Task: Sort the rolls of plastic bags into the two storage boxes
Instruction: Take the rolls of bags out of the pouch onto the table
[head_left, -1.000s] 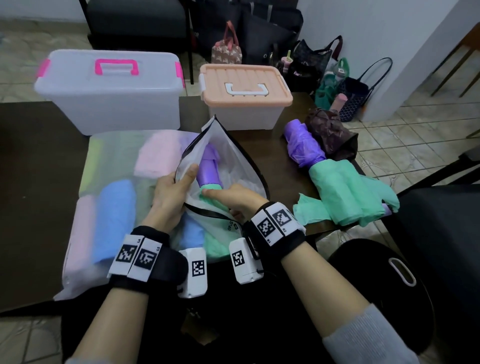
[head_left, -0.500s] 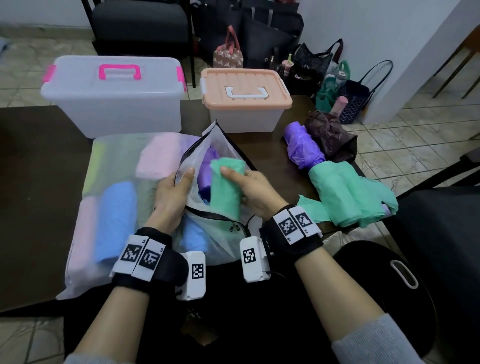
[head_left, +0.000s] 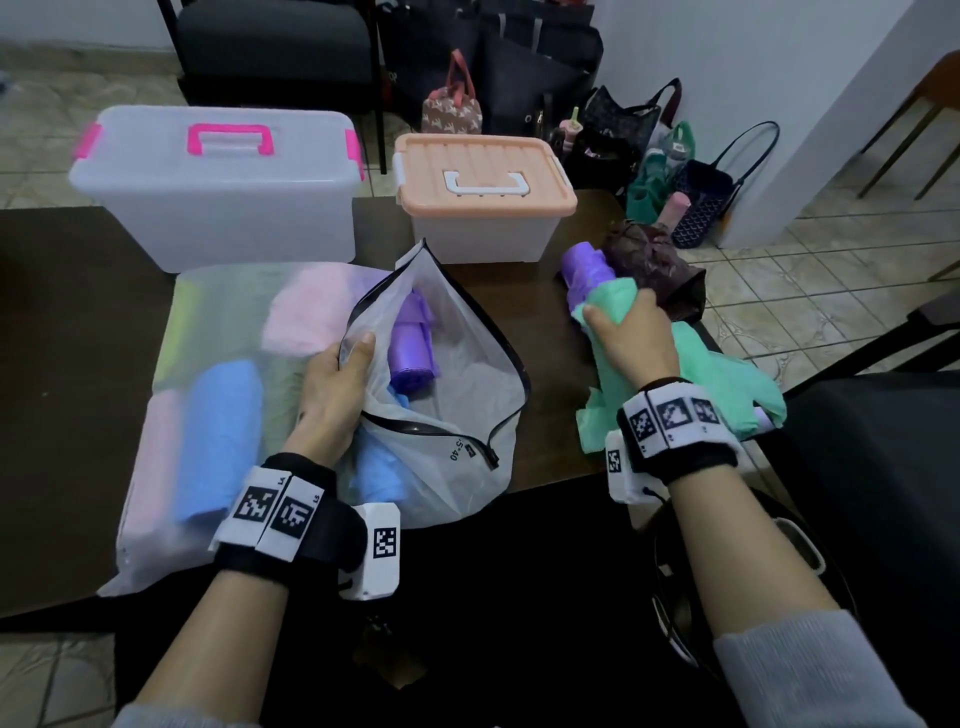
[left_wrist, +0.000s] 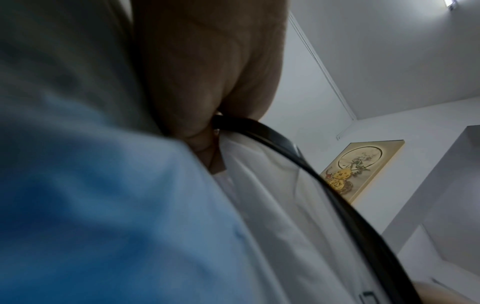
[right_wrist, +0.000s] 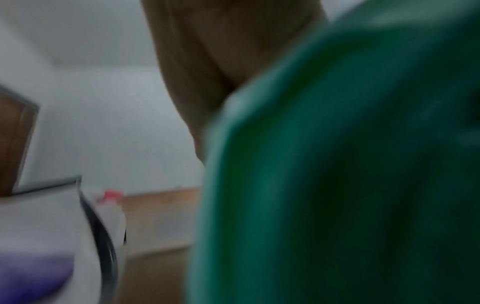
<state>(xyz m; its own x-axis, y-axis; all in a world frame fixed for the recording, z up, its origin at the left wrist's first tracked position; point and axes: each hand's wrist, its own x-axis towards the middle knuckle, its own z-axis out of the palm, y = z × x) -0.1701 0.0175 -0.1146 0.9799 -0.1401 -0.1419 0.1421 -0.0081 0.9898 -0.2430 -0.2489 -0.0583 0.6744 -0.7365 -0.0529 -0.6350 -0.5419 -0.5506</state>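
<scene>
Two hands: right hand (head_left: 631, 338) grips one green roll (head_left: 608, 304).

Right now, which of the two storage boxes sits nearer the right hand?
The smaller box with the peach lid; the box with pink latches stands farther left, beyond the zip bag. Both lids are on.

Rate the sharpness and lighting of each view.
Head view: dim, even light, sharp, wide-angle bending at the edges; the right hand gripping the green roll reads clearly. Left wrist view: the blue roll is out of focus, the wall picture sharp. Right wrist view: smeared throughout.
</scene>
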